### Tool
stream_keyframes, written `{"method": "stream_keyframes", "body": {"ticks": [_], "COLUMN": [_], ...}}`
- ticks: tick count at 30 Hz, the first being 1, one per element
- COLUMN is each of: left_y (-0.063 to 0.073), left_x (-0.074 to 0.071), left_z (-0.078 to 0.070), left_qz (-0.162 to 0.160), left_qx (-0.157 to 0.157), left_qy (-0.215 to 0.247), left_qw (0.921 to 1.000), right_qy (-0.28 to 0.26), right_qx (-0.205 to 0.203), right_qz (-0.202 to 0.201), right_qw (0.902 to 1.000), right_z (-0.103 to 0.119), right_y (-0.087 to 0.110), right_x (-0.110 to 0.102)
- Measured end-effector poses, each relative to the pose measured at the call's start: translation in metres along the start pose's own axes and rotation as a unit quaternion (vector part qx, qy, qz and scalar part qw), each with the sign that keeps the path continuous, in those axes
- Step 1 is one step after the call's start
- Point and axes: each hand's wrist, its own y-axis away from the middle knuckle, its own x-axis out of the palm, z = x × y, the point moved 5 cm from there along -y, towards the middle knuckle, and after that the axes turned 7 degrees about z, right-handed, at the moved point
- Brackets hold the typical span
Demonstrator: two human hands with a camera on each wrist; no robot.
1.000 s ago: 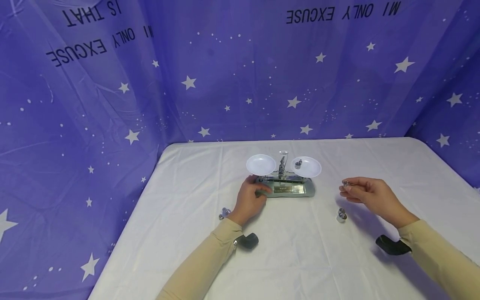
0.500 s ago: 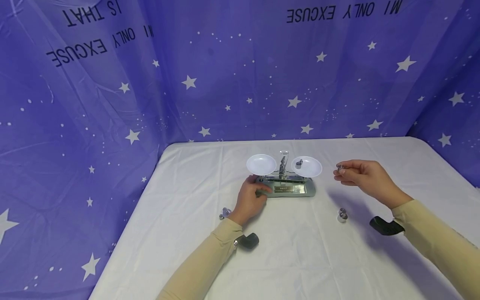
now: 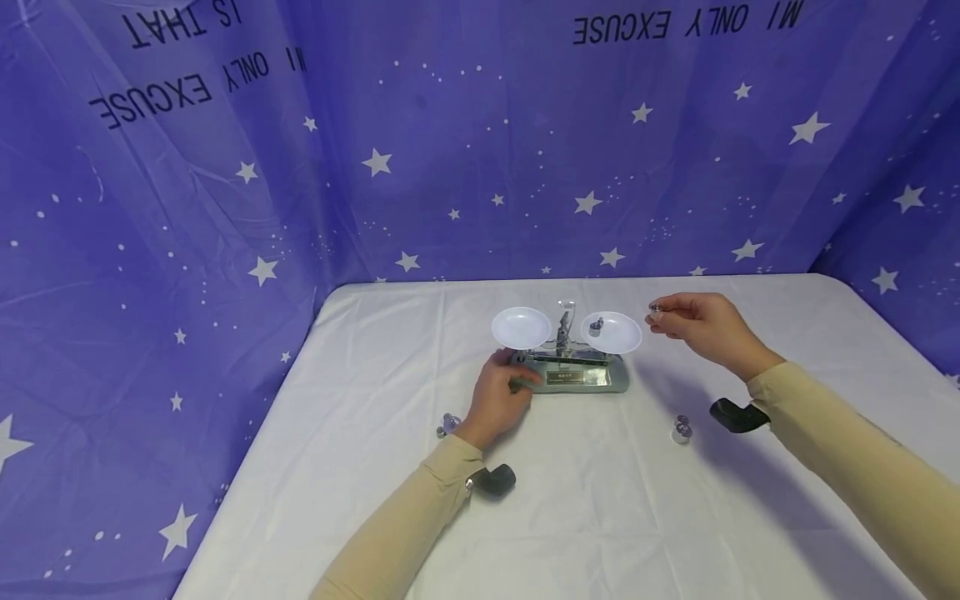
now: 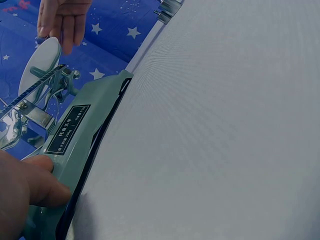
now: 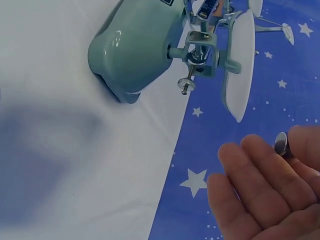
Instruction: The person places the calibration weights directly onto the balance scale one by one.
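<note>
A green balance scale [image 3: 566, 382] with two white pans stands on the table. My left hand [image 3: 501, 402] grips the left end of its base, thumb and finger on the green casing in the left wrist view. Off the right pan [image 3: 621, 340], a little apart from its rim, my right hand [image 3: 711, 329] pinches a small shiny metal weight [image 5: 282, 144] between thumb and fingertips. The other fingers of that hand are extended in the right wrist view. On the right pan sit small metal weights [image 3: 596, 327]; the left pan [image 3: 521, 327] shows nothing on it.
Metal weights [image 3: 681, 431] stand on the white-covered table [image 3: 585, 500] below the right forearm. More small weights [image 3: 450, 423] lie beside the left wrist. A purple curtain [image 3: 495, 167] with white stars hangs behind and at the sides.
My right hand has moved left and away from me, carrying the weight from above the table's right side to near the right pan. The left hand has stayed on the base.
</note>
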Motion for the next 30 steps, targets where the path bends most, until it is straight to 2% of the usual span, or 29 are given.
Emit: {"method": "stream_keyframes", "body": {"ticks": [5, 13, 21, 30], "left_y": [0.000, 0.000, 0.000, 0.000], "left_x": [0.001, 0.000, 0.000, 0.000], "left_z": [0.000, -0.001, 0.002, -0.001], "left_qz": [0.003, 0.005, 0.004, 0.004], "left_qx": [-0.001, -0.006, -0.006, -0.001], "left_qy": [-0.002, 0.004, 0.004, 0.013], "left_qw": [1.0000, 1.0000, 1.0000, 0.9999], "right_qy": [0.037, 0.047, 0.123, 0.130], "right_qx": [0.003, 0.000, -0.033, -0.042], "right_qz": [-0.017, -0.015, -0.033, -0.028], "right_qw": [0.9992, 0.9988, 0.9913, 0.9902], "right_z": [0.008, 0.017, 0.024, 0.022], "right_y": [-0.010, -0.020, -0.023, -0.025], "right_x": [0.005, 0.015, 0.023, 0.030]}}
